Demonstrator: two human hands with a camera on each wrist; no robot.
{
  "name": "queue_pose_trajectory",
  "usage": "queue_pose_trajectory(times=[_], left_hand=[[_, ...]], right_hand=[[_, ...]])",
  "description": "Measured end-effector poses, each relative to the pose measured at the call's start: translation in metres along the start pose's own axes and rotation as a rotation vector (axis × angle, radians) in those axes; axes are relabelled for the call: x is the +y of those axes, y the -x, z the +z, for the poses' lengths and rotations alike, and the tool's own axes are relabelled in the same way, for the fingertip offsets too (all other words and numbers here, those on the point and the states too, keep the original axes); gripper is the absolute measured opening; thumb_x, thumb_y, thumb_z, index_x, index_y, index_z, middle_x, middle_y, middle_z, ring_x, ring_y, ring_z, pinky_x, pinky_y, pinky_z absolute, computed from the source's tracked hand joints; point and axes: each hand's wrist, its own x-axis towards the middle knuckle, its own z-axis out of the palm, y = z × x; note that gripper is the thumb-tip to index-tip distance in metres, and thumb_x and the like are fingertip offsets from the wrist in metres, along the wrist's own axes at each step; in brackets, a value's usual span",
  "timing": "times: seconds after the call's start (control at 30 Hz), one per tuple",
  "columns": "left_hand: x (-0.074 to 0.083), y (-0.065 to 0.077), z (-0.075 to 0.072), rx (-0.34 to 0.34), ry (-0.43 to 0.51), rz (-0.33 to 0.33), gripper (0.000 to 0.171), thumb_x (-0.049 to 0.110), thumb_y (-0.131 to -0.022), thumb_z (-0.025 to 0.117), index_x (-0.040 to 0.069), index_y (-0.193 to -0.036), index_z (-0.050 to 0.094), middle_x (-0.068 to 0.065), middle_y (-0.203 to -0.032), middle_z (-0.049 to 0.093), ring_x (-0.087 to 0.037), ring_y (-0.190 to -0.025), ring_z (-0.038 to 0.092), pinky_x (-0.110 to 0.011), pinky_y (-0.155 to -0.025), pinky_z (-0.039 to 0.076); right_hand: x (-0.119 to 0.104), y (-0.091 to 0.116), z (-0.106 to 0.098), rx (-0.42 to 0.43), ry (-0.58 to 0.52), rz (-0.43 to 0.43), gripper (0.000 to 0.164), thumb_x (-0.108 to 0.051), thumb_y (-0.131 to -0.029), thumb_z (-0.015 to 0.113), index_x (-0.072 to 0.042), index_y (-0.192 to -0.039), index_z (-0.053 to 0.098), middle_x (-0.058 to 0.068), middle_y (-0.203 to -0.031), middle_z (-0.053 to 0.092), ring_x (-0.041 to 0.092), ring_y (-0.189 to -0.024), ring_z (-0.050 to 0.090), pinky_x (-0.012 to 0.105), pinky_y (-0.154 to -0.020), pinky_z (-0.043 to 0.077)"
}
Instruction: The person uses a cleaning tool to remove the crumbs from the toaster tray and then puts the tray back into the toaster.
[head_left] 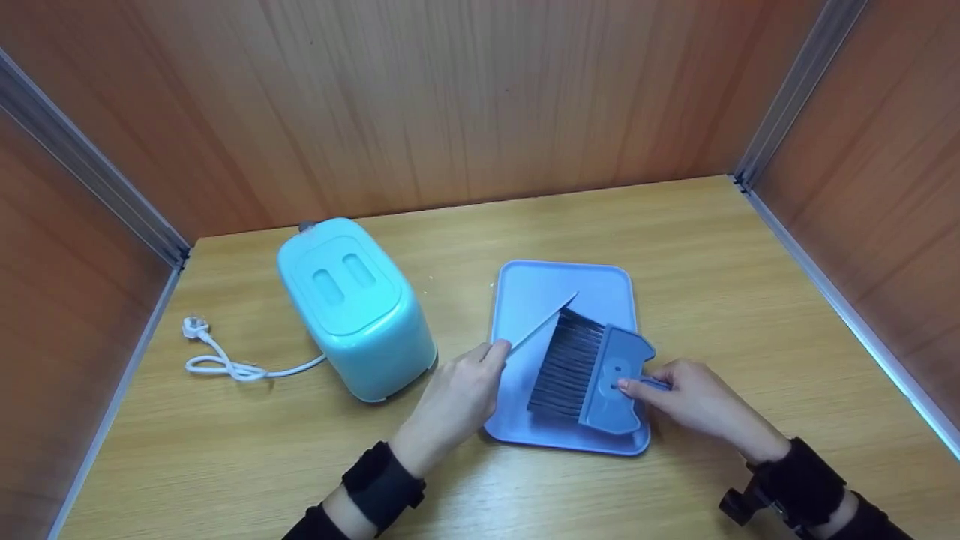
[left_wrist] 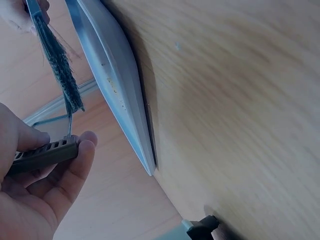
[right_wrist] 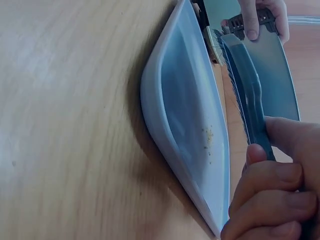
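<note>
Right hand [head_left: 694,394] grips brush [head_left: 596,375], left hand [head_left: 463,379] thin plate [right_wrist: 272,75], both clear of tray [head_left: 559,445] rim.

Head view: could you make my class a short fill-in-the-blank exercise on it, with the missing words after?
1. The left hand holds a flat panel, while the brush is in the person's ____ hand.
2. The turquoise appliance stands to the ____ of the tray.
3. Its top shows ____ oblong marks.
4. Its cord is coloured ____.

Missing words: right; left; two; white.
</note>
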Motion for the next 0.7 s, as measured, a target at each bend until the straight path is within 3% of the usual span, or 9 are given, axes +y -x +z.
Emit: queue_pose_trajectory(times=[0.17, 0.27, 0.4, 0.53, 0.7], left_hand=[[-0.002, 0.001, 0.001, 0.012, 0.026, -0.012, 0.009, 0.004, -0.105, 0.065, 0.005, -0.111, 0.059, -0.006, -0.082, 0.068, -0.017, -0.065, 0.065, -0.028, -0.052, 0.056], [-0.005, 0.000, 0.001, 0.002, 0.110, -0.054, 0.010, 0.002, -0.104, 0.064, 0.004, -0.112, 0.059, -0.008, -0.085, 0.070, -0.019, -0.070, 0.070, -0.028, -0.055, 0.059], [-0.010, -0.002, -0.001, -0.065, 0.322, -0.198, 0.011, 0.003, -0.105, 0.063, 0.004, -0.116, 0.061, -0.009, -0.089, 0.073, -0.018, -0.076, 0.072, -0.025, -0.060, 0.061], [-0.015, -0.005, -0.005, -0.164, 0.577, -0.355, 0.011, 0.005, -0.107, 0.061, 0.006, -0.117, 0.064, -0.009, -0.089, 0.074, -0.013, -0.073, 0.070, -0.023, -0.061, 0.059], [-0.014, -0.007, -0.008, -0.233, 0.807, -0.455, 0.017, 0.004, -0.106, 0.061, 0.005, -0.123, 0.065, -0.014, -0.096, 0.076, -0.016, -0.074, 0.072, -0.030, -0.064, 0.065]], right_hand=[[-0.002, 0.004, 0.004, -0.026, 0.022, -0.028, 0.061, -0.062, -0.100, 0.068, -0.019, -0.065, 0.040, -0.009, -0.060, 0.035, 0.010, -0.056, 0.034, 0.020, -0.051, 0.026], [-0.005, 0.006, 0.003, -0.032, 0.033, -0.014, 0.061, -0.063, -0.099, 0.068, -0.020, -0.065, 0.041, -0.009, -0.061, 0.035, 0.010, -0.057, 0.034, 0.020, -0.052, 0.026], [-0.008, 0.010, 0.000, -0.007, 0.065, -0.039, 0.059, -0.064, -0.099, 0.067, -0.019, -0.068, 0.044, -0.009, -0.063, 0.034, 0.010, -0.057, 0.035, 0.021, -0.052, 0.026], [-0.013, 0.013, -0.001, 0.017, 0.078, -0.075, 0.058, -0.065, -0.098, 0.068, -0.019, -0.071, 0.046, -0.009, -0.064, 0.034, 0.009, -0.057, 0.036, 0.020, -0.052, 0.027], [-0.024, 0.012, 0.003, 0.041, 0.077, -0.125, 0.061, -0.063, -0.098, 0.070, -0.018, -0.069, 0.041, -0.010, -0.063, 0.032, 0.009, -0.055, 0.035, 0.020, -0.051, 0.028]])
